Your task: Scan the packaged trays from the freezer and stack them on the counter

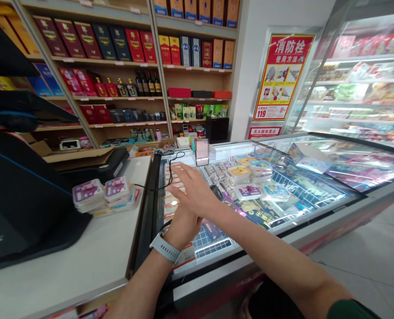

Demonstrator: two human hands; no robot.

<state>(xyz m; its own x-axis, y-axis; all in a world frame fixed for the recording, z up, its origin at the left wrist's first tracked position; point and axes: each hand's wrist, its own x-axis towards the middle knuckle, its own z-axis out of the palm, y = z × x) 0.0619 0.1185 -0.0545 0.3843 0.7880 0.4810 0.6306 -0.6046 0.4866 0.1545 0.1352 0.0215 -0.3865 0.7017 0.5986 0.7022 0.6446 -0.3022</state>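
Observation:
My right hand (197,190) reaches over the glass-topped freezer (190,297) with its fingers stretched out and nothing in them. It crosses in front of my left hand (185,226), and the two appear to touch. The left fingers are mostly hidden behind the right hand. A watch with a pale grey strap (165,248) circles the left wrist. A thin black cord (170,170) loops beside the right fingertips. To the right, stacks of flat clear packs with printed labels (239,173) sit on the freezer glass.
More stacked flat packs (88,195) stand on the white counter (50,274) at left, beside a black checkout machine (24,190). A phone (202,154) stands upright at the freezer's far end. A white box (310,157) lies farther right. Shelves of boxed goods (117,62) line the back.

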